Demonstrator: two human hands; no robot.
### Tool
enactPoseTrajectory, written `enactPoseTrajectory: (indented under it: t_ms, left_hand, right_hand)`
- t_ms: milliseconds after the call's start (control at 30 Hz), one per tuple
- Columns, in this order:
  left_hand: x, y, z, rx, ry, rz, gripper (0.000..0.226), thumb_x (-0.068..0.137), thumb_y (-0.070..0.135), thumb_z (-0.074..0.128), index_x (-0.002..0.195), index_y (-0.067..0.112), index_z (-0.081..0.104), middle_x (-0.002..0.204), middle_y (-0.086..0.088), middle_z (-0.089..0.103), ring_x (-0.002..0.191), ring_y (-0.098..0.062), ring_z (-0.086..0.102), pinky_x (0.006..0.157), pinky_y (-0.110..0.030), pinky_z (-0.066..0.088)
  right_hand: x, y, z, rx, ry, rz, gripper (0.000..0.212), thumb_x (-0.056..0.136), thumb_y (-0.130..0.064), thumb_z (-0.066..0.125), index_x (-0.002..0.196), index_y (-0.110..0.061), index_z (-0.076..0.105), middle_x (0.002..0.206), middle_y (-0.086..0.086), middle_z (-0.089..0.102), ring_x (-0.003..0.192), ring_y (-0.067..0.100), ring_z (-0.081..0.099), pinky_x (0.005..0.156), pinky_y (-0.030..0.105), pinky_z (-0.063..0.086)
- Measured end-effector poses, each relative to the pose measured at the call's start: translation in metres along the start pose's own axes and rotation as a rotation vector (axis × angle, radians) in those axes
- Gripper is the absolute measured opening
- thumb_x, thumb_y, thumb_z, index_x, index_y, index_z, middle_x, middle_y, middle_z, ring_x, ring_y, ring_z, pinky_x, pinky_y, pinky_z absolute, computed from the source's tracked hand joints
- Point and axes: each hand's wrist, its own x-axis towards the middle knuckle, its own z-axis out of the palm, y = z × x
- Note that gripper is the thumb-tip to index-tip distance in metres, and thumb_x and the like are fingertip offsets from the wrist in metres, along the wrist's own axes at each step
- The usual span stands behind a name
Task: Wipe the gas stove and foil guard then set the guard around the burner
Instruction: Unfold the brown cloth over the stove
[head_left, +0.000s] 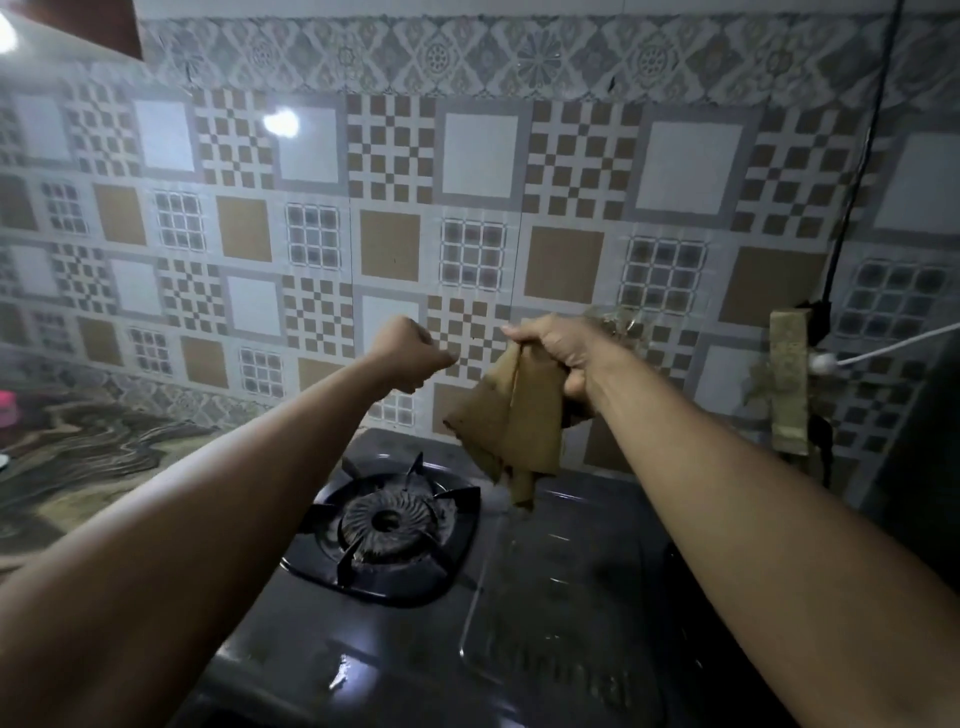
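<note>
From the head camera, your right hand (553, 356) is raised in front of the tiled wall (389, 208), fingers bunched round the top of a tan cloth (511, 426) that hangs limp in soft folds, its lowest corner dangling just above the stove top. Your left hand (410, 356) is level with it and a little apart, curled into a fist; nothing shows in it, though a pinch on something thin cannot be ruled out.

Below and between your forearms lies the gas stove (545, 597), a dark, glossy slab that catches streaks of light near its front edge. Under your left wrist sits the burner (387, 519), a ribbed round cap ringed by a black pan support with upturned prongs on a squarish, rounded tray. No foil guard is visible around it or anywhere else in view.

This looks like the start of the wiping step: cloth lifted, not yet on the surface. Next you would likely bring your right hand down and spread the cloth flat on the smooth top; mind the prongs, which could snag the fabric.
</note>
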Motion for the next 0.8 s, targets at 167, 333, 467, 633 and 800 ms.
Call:
enactPoseTrajectory:
  t_ms: [167, 333, 467, 633, 800]
  left_hand:
    - [-0.028, -0.027, 0.0, -0.201, -0.36, -0.222, 0.066, 0.096, 0.059, 0.037, 0.085, 0.001, 0.066, 0.085, -0.015, 0.065, 0.076, -0.028, 0.063, 0.071, -0.038, 0.055]
    - [-0.028, -0.044, 0.019, -0.448, -0.552, -0.348, 0.088, 0.089, 0.074, 0.025, 0.113, -0.002, 0.064, 0.11, -0.015, 0.07, 0.104, -0.03, 0.063, 0.089, -0.045, 0.051]
    - [-0.028, -0.042, 0.028, -0.849, -0.504, -0.393, 0.046, 0.092, 0.047, 0.053, 0.102, 0.004, 0.061, 0.099, -0.012, 0.066, 0.095, -0.029, 0.061, 0.096, -0.047, 0.05]
    - [-0.02, -0.031, 0.031, -0.95, -0.153, -0.31, 0.028, 0.095, 0.025, 0.057, 0.115, 0.006, 0.061, 0.084, -0.007, 0.063, 0.074, -0.019, 0.06, 0.065, -0.032, 0.056]
    - [-0.013, -0.011, 0.026, -0.515, 0.148, -0.105, 0.027, 0.091, 0.032, 0.06, 0.094, 0.006, 0.067, 0.083, -0.006, 0.062, 0.078, -0.021, 0.059, 0.06, -0.03, 0.049]
  right_hand:
    - [-0.002, -0.003, 0.02, -0.038, 0.165, -0.03, 0.016, 0.081, -0.028, 0.055, 0.068, -0.019, 0.058, 0.063, 0.004, 0.059, 0.055, 0.02, 0.056, 0.062, 0.03, 0.048]
    - [-0.002, -0.002, 0.03, 0.089, 0.147, -0.065, 0.023, 0.086, -0.025, 0.052, 0.063, -0.02, 0.055, 0.059, 0.002, 0.056, 0.062, 0.018, 0.057, 0.071, 0.035, 0.053]
    - [-0.003, 0.0, 0.028, 0.155, 0.095, -0.054, 0.016, 0.078, -0.032, 0.066, 0.069, -0.019, 0.063, 0.065, 0.002, 0.064, 0.074, 0.022, 0.064, 0.084, 0.042, 0.055]
    - [0.001, 0.007, 0.021, 0.063, 0.229, -0.094, 0.039, 0.049, -0.016, 0.087, 0.083, -0.008, 0.071, 0.084, 0.015, 0.073, 0.083, 0.033, 0.07, 0.074, 0.056, 0.058]
    - [-0.004, 0.01, 0.017, -0.157, 0.419, -0.063, 0.011, 0.076, -0.018, 0.053, 0.067, -0.013, 0.054, 0.073, 0.007, 0.056, 0.075, 0.027, 0.058, 0.063, 0.034, 0.05]
